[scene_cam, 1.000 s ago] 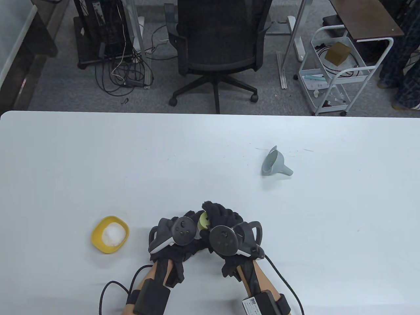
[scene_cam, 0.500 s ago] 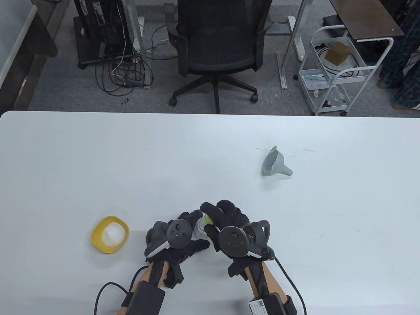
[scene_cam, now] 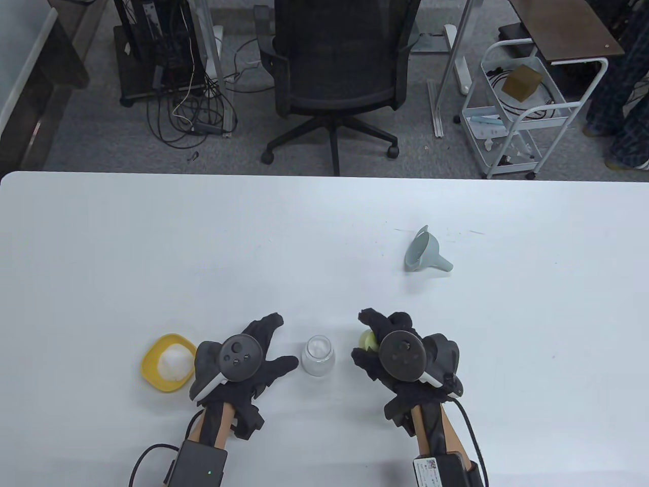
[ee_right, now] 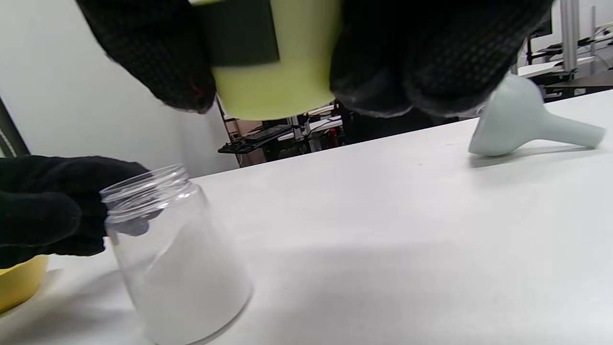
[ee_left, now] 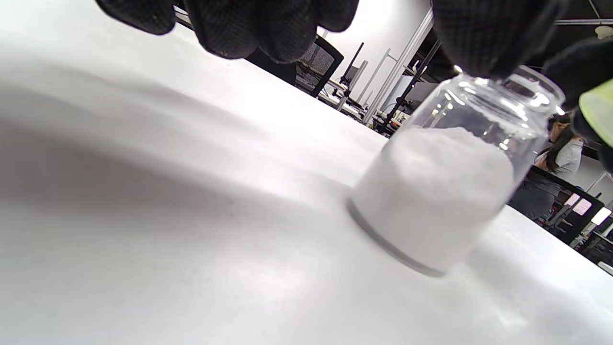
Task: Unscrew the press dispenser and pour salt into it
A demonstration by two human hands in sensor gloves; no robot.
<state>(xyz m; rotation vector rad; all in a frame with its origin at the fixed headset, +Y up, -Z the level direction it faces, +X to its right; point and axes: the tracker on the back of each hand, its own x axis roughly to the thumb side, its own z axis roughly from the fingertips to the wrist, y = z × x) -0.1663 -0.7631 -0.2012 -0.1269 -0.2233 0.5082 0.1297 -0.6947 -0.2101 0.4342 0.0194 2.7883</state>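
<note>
White table (scene_cam: 152, 243) now carries the uncapped clear glass jar (scene_cam: 318, 356); right hand (scene_cam: 405, 355) fingers grip its yellow-green press cap (scene_cam: 367, 340), left hand (scene_cam: 238, 362) fingers spread.

Hands apart, yellow-green cap (scene_cam: 367, 340) off the jar (scene_cam: 318, 356), in right hand (scene_cam: 400, 355).

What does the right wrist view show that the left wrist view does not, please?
Only the right wrist view shows the funnel lying on its side, a corner of the yellow bowl, and the right hand gripping the yellow-green cap fully. Only the left wrist view shows the left hand's fingers hanging clear above the table. Both show the open glass jar standing upright, partly filled with white salt.
</note>
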